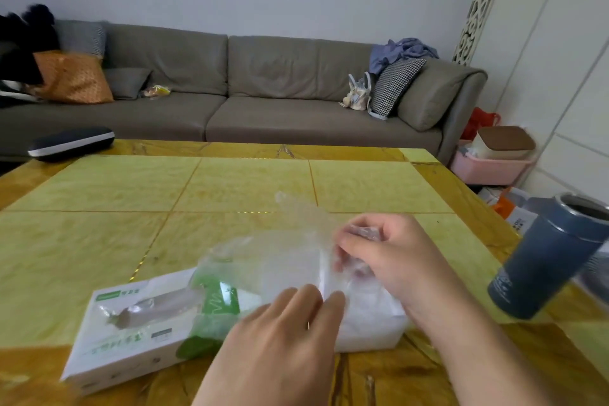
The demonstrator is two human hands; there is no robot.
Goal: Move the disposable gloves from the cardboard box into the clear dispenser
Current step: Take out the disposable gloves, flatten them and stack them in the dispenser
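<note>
Yellow-tiled surface carries the cardboard box; gloves, pinched by the right hand and pressed by the left hand's straight fingers, should be fed gently into the clear dispenser.

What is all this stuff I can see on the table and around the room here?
cardboard box: one, white and green, near left of the table, opening on top
gloves: a clear bunch, draped from the box toward the dispenser
dispenser: one, clear, right of the box, under the hands
table: one, yellow-green with brown border
flask: one, dark blue, open top, table's right edge
case: one, dark with white trim, table's far left corner
sofa: one, grey-brown, behind the table, with cushions and clothes
basket: one, pink, floor right of the sofa
left hand: fingers rest flat on the gloves
right hand: pinches clear glove film
</note>
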